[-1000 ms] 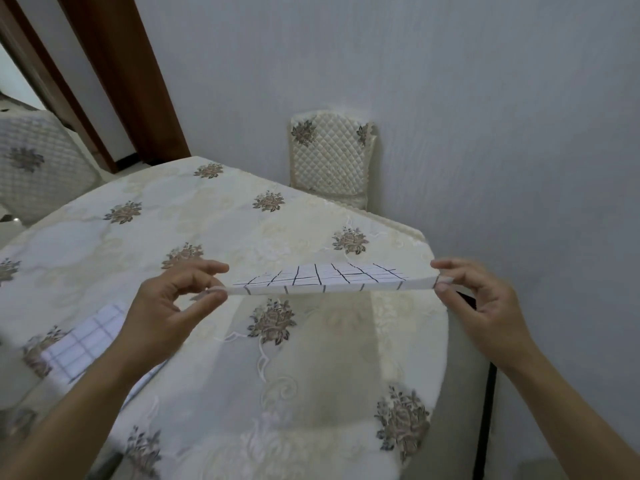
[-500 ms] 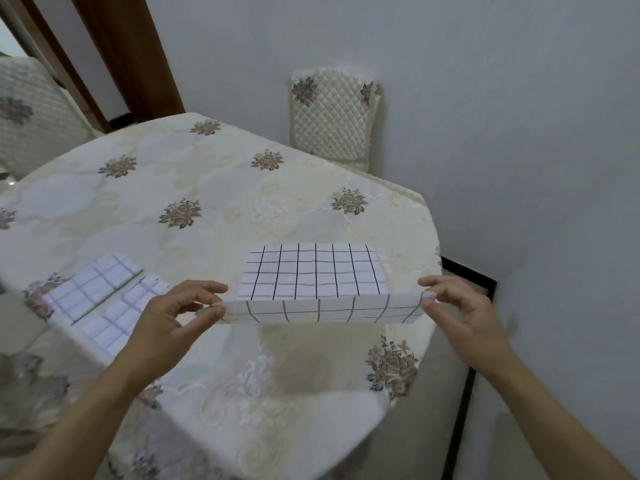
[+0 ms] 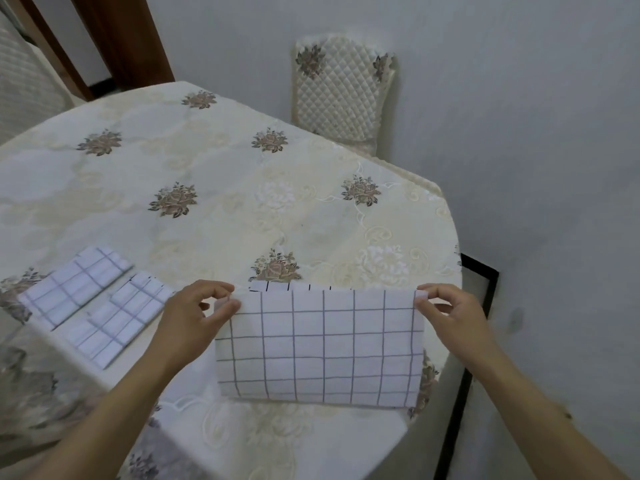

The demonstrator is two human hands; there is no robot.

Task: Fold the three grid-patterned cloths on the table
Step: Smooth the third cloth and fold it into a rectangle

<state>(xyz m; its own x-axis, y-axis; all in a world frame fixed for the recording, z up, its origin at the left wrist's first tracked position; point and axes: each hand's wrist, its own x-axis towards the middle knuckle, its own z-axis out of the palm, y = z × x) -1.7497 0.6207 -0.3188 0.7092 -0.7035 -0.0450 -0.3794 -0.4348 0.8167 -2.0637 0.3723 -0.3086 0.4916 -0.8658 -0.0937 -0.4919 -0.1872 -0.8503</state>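
A white cloth with a dark grid (image 3: pixel 322 348) hangs doubled over the near right part of the table (image 3: pixel 214 209). My left hand (image 3: pixel 194 320) pinches its upper left corner and my right hand (image 3: pixel 450 317) pinches its upper right corner. A strip of the back layer shows just above the top edge. Two more grid-patterned cloths lie folded flat on the table to the left: one further left (image 3: pixel 74 284) and one closer to my left hand (image 3: pixel 121 318), side by side.
The round table carries a cream tablecloth with brown flower prints. A quilted chair (image 3: pixel 343 91) stands against the white wall behind the table. Another quilted chair (image 3: pixel 24 84) is at the far left by a wooden door frame (image 3: pixel 121 39). The table's edge curves close on the right.
The cloth was held flat and level between my hands; now the near layer has dropped and hangs facing me. The view has tilted down, bringing both folded cloths into sight.
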